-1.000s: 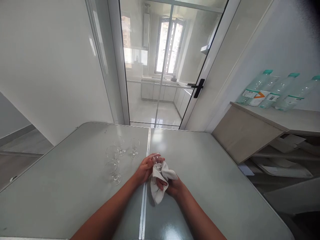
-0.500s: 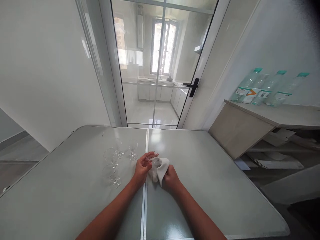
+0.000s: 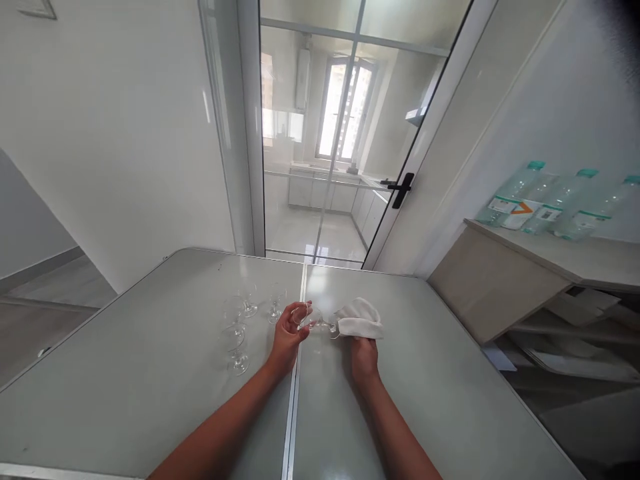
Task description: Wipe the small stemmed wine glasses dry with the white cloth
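Note:
My left hand (image 3: 289, 333) is closed round the bowl of a small clear stemmed glass (image 3: 320, 323), which lies sideways above the table with its foot pointing right. In my right hand (image 3: 365, 353) is a white cloth (image 3: 361, 320), gripped from below and bunched above the fingers. The cloth is right beside the foot of the glass; whether they touch I cannot tell. Left of my left hand, several more stemmed glasses stand upright, among them a front one (image 3: 239, 360) and one nearest the hand (image 3: 275, 310).
A pale table (image 3: 165, 373) with a metal seam (image 3: 291, 427) down its middle lies under my hands. Behind it is a glazed door (image 3: 330, 153) with a black handle (image 3: 403, 190). At right, several plastic bottles (image 3: 547, 207) stand on a wooden shelf unit (image 3: 520, 273).
My right hand has drawn the cloth off the glass to the right, so its stem and foot now show. The left hand keeps hold of the bowl. The view has shifted and tilted slightly.

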The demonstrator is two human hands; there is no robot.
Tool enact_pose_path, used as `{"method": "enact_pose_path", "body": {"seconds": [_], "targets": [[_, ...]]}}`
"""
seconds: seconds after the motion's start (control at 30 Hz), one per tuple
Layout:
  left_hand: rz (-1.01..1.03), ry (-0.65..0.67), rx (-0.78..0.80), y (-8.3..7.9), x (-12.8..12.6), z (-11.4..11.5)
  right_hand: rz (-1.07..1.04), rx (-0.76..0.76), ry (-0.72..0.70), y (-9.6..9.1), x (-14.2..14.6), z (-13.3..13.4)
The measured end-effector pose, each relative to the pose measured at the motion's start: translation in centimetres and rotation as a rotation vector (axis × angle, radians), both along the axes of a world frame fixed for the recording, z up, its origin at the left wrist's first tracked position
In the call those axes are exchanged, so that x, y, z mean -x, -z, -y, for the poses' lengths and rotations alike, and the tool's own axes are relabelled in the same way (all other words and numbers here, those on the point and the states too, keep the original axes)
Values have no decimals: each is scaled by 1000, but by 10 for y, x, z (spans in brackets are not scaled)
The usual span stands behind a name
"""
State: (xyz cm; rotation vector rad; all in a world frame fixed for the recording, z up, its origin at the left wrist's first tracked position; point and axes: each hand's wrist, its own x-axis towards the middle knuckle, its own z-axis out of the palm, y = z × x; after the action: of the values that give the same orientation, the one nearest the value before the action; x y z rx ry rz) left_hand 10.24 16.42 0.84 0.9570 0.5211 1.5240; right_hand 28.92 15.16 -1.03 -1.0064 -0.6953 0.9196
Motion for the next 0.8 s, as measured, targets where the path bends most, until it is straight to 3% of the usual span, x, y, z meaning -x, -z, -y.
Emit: {"method": "enact_pose_path", "body": {"seconds": [0.1,0.17,0.27,0.4,0.53,0.63,0.8], "targets": [[13,0,-28,1,-5,3,34,19,-243,-6,13,4],[7,2,-49,0,-5,6,120,62,-302,-9,19,8],[-11,0,-55,-5,-2,7,83,34,-182,-10,12,9],[10,-62,-50,-9,4,6,49,-50,96,-4,-16,2],[6,-57,-14,-8,3,5,-14,19,130,2,-30,-6],[7,-59,-23,-8,0,7,-99,79,66,-1,-22,-8],[-24,-52,-52,-8,-3,11,-184,71,-353,-25,4,5]]}}
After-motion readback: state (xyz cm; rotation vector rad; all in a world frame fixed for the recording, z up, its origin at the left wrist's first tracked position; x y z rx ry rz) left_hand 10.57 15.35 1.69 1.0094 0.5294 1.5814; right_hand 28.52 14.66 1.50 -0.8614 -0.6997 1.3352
